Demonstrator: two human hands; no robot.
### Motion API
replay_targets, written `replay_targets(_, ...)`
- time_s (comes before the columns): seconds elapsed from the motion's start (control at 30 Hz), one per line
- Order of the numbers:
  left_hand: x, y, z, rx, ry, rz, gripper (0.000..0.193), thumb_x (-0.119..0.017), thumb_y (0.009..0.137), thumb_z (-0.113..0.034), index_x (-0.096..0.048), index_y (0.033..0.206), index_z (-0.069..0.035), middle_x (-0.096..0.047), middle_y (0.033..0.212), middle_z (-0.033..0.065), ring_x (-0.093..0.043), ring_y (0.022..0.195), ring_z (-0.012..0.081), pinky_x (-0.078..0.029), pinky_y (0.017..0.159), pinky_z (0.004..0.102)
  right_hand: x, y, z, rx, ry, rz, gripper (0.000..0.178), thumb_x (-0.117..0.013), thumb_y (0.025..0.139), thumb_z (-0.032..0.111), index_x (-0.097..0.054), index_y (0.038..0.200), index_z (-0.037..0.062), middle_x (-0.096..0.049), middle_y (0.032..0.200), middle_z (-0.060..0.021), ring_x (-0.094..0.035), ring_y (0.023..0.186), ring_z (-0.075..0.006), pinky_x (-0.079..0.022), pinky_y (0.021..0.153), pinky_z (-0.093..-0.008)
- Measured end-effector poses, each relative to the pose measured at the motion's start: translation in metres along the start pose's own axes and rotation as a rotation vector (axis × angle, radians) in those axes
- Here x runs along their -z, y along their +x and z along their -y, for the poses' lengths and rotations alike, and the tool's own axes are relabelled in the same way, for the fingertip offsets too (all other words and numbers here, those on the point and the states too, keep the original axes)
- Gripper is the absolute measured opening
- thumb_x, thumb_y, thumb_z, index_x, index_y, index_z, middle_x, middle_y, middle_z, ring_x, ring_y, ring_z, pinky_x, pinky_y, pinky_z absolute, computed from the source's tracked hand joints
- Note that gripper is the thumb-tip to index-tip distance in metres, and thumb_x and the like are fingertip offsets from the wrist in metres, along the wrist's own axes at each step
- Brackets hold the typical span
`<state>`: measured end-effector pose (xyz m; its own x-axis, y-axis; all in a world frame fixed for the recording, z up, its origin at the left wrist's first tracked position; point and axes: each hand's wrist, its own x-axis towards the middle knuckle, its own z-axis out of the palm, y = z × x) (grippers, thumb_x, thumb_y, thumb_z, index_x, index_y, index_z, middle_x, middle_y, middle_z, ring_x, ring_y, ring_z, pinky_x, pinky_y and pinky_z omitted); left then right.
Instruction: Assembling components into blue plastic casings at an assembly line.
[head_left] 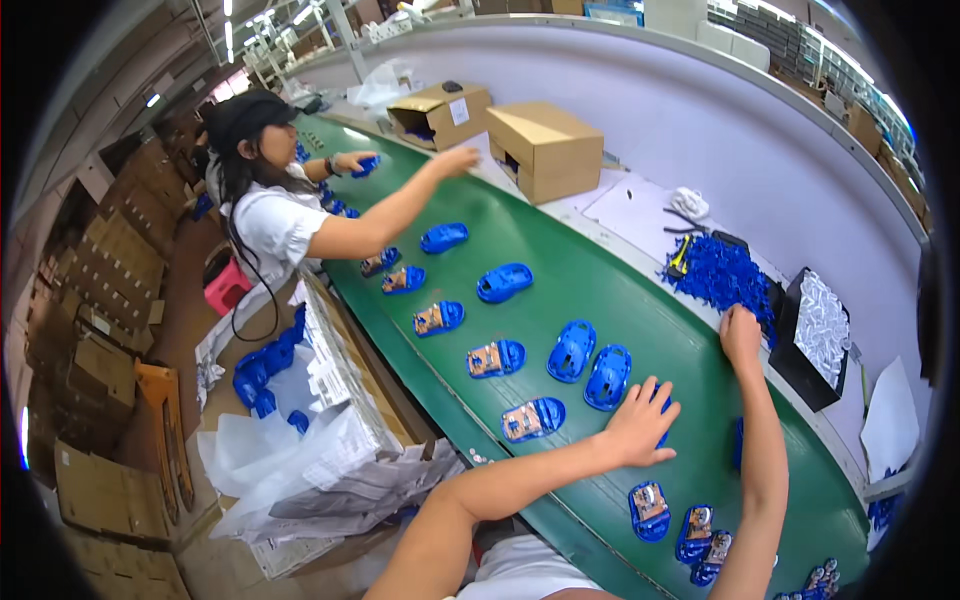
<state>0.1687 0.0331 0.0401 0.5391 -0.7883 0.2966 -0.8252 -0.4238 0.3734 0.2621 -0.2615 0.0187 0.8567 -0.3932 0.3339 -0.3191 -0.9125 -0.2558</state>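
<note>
Head view: one fisheye picture looking down on a production line.
Belt: a long green conveyor belt [560,270] runs from lower right to upper left, with a pale grey shelf [650,210] along its far side and a curved grey wall behind.
Left hand: the left hand [640,425] lies palm down on the belt, fingers spread, covering a blue piece [664,437] of which only a sliver shows; it is pressing flat, not clasping.
Right hand: the right hand [741,335] reaches to the belt's far edge, just beside a pile of blue parts [722,272]; the fingers curl under, and whether they hold anything cannot be told.
Shells: two closed blue shells [590,365] lie side by side just left of the left hand; more sit further up the belt.
Open units: blue bases with exposed circuit boards [532,418] line the near edge, and a few more lie near the right forearm.
Tray: a black tray of clear parts [818,335] sits on the shelf, right of the blue pile.
Boxes: two open cardboard boxes [545,150] stand on the shelf further up.
Co-worker: a person in a white shirt [275,215] reaches across the belt.
Room: stacked cartons [110,290] fill the floor at left, white wrapping and papers [320,430] lie beside the belt, and ceiling lights show at top.
</note>
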Motion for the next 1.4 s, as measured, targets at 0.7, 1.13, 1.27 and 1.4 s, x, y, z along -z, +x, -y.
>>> replay_targets(0.7,-0.021,0.002,-0.007,-0.147,-0.054,0.001,0.066,-0.072,0.079,-0.022,-0.046,0.136,-0.002,-0.032,0.151,0.0286,-0.028,0.141,0.0561,-0.036,0.113,0.0582,-0.022,0.018,-0.001,-0.05,0.125,-0.104,0.023,-0.066,0.091,0.02,-0.059,0.106,0.0042,-0.069,0.082,-0.0196,-0.068,0.07,-0.0404,-0.053,0.067,-0.0503)
replay_targets(1.13,-0.013,0.003,-0.012,-0.025,-0.014,-0.067,0.07,-0.066,0.07,-0.012,-0.047,0.137,-0.002,-0.038,0.146,0.0286,-0.042,0.126,0.053,-0.046,0.099,0.0539,0.031,-0.017,-0.015,0.057,0.386,-0.07,0.009,-0.067,0.088,0.007,-0.067,0.095,0.0014,-0.067,0.072,-0.0094,-0.058,0.059,-0.0244,-0.048,0.061,-0.0365)
replay_targets(1.27,-0.012,0.017,-0.018,0.019,-0.182,-0.128,0.073,-0.064,0.07,-0.01,-0.045,0.141,-0.002,-0.046,0.141,0.0263,-0.054,0.11,0.0433,-0.049,0.092,0.0455,0.064,-0.049,-0.026,0.165,0.459,-0.19,0.009,-0.069,0.086,0.004,-0.07,0.094,0.0006,-0.066,0.073,-0.0063,-0.056,0.06,-0.0179,-0.048,0.061,-0.0311)
replay_targets(1.4,0.021,0.017,0.005,0.471,-1.129,-0.035,0.073,-0.053,0.081,-0.01,-0.034,0.151,-0.004,-0.055,0.138,0.0236,-0.063,0.114,0.0382,-0.05,0.098,0.0415,0.112,-0.105,0.027,-0.053,0.742,-0.009,0.008,-0.071,0.087,0.003,-0.068,0.094,-0.0001,-0.067,0.079,-0.0041,-0.055,0.064,-0.0103,-0.047,0.062,-0.0247)
